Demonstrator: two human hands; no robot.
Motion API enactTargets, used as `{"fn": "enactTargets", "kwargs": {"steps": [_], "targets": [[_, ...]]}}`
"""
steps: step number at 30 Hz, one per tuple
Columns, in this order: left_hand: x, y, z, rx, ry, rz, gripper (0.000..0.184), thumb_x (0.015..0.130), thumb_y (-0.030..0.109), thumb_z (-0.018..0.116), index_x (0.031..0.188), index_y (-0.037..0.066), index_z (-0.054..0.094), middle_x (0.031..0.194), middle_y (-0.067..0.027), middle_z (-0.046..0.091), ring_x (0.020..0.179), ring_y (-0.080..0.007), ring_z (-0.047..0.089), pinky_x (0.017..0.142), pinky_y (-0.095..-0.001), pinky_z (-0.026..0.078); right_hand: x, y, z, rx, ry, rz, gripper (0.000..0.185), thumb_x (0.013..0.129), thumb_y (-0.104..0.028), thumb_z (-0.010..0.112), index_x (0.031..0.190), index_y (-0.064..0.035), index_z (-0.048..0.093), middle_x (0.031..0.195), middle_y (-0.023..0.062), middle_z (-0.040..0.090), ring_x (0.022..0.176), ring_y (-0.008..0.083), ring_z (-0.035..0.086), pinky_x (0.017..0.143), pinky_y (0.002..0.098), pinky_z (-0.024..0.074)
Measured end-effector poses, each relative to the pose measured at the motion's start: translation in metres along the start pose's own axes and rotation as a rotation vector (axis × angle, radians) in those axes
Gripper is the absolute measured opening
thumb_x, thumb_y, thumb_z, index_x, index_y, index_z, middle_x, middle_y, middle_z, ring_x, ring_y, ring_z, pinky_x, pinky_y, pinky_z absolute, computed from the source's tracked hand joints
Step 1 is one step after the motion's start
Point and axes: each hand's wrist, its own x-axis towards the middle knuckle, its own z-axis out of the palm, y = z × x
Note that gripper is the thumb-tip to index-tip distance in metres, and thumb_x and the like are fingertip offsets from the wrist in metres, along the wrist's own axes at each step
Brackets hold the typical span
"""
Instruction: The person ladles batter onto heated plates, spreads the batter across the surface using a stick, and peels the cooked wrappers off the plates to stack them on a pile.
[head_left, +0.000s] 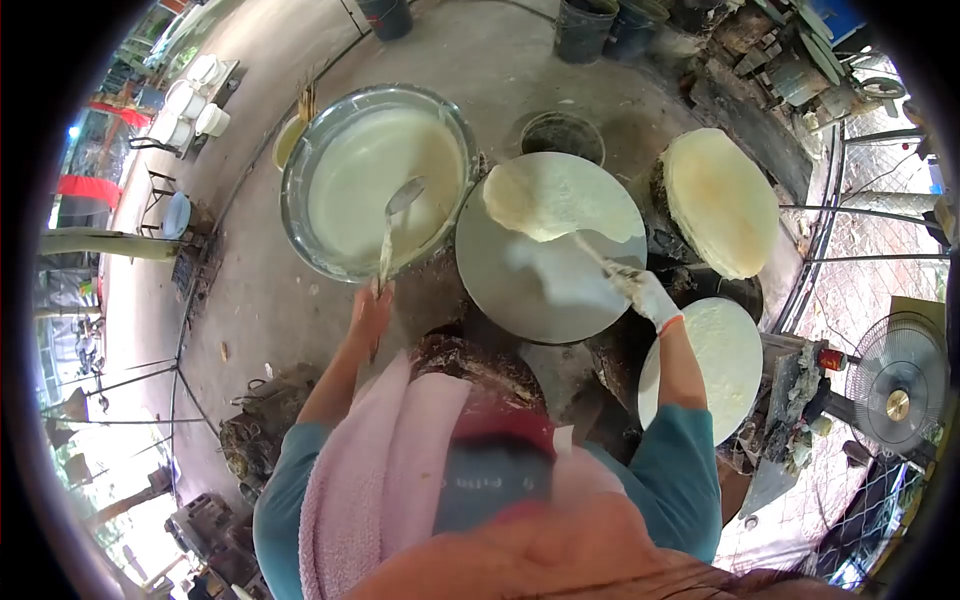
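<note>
My left hand (370,312) is closed around the handle of a ladle (405,195). The ladle's bowl is over a wide metal basin (290,215) of pale, creamy batter (370,165). In a white glove, my right hand (650,300) grips a batter-smeared spreader (595,252) by its handle. Its far end touches or hovers at the edge of a pale layer of batter (560,198), which covers the back part of a round flat griddle (510,295). The near part of the griddle is bare and shiny.
Right of the griddle sits a round surface topped with a pale cooked sheet (722,205). Nearer my right arm is another round pale sheet (715,355). A dark bucket (562,138) stands behind the griddle. At far right is a fan (898,385); white pots (185,100) are at far left.
</note>
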Motion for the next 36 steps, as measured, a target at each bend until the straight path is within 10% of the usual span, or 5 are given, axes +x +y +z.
{"fn": "enactTargets", "kwargs": {"steps": [7, 18, 28, 33, 36], "targets": [[0.068, -0.001, 0.032, 0.300, 0.087, 0.483, 0.033, 0.091, 0.026, 0.051, 0.108, -0.002, 0.053, 0.080, -0.0231, 0.059, 0.078, -0.0389, 0.058, 0.071, -0.0443, 0.046, 0.006, 0.096, -0.041, 0.813, -0.162, 0.134, 0.036, 0.089, -0.003, 0.058, 0.124, 0.0059, 0.052, 0.116, 0.0090, 0.058, 0.095, 0.0111, 0.058, 0.076, 0.0205, 0.0489], [0.021, -0.009, -0.004, 0.736, -0.197, 0.744, 0.016, 0.090, 0.016, 0.046, 0.091, 0.001, 0.051, 0.079, -0.0198, 0.060, 0.068, -0.0396, 0.057, 0.058, -0.0488, 0.043, -0.037, 0.046, 0.034, 0.067, -0.205, 0.142, 0.042, 0.089, -0.012, 0.064, 0.126, 0.0044, 0.053, 0.104, -0.0001, 0.060, 0.091, 0.0074, 0.053, 0.082, 0.0185, 0.0429], [-0.017, 0.011, -0.028, 0.352, -0.674, 0.570, 0.020, 0.094, 0.022, 0.051, 0.091, 0.003, 0.054, 0.074, -0.0147, 0.062, 0.066, -0.0309, 0.060, 0.057, -0.0371, 0.044, -0.127, 0.085, 0.231, 0.800, 0.286, 0.097, 0.026, 0.088, -0.022, 0.063, 0.109, -0.0073, 0.062, 0.071, -0.0027, 0.054, 0.051, 0.0056, 0.045, 0.043, 0.0172, 0.0328], [0.054, -0.054, -0.074, 0.595, 0.301, 1.330, 0.014, 0.092, 0.020, 0.054, 0.088, 0.006, 0.056, 0.063, -0.0014, 0.052, 0.054, -0.0114, 0.050, 0.046, -0.0254, 0.036, -0.001, -0.011, 0.350, 0.992, 0.314, -0.030, 0.020, 0.089, -0.028, 0.062, 0.099, -0.0113, 0.063, 0.056, -0.0055, 0.045, 0.036, 0.0070, 0.034, 0.033, 0.0220, 0.0259], [0.074, -0.079, -0.116, 0.124, -0.044, 0.653, 0.015, 0.093, 0.019, 0.052, 0.095, 0.004, 0.055, 0.070, -0.0042, 0.051, 0.060, -0.0111, 0.051, 0.047, -0.0261, 0.038, 0.067, -0.021, 0.401, 0.685, 0.529, -0.007, 0.029, 0.090, -0.033, 0.058, 0.100, -0.0065, 0.064, 0.064, 0.0008, 0.056, 0.048, 0.0121, 0.049, 0.044, 0.0261, 0.0377]]}}
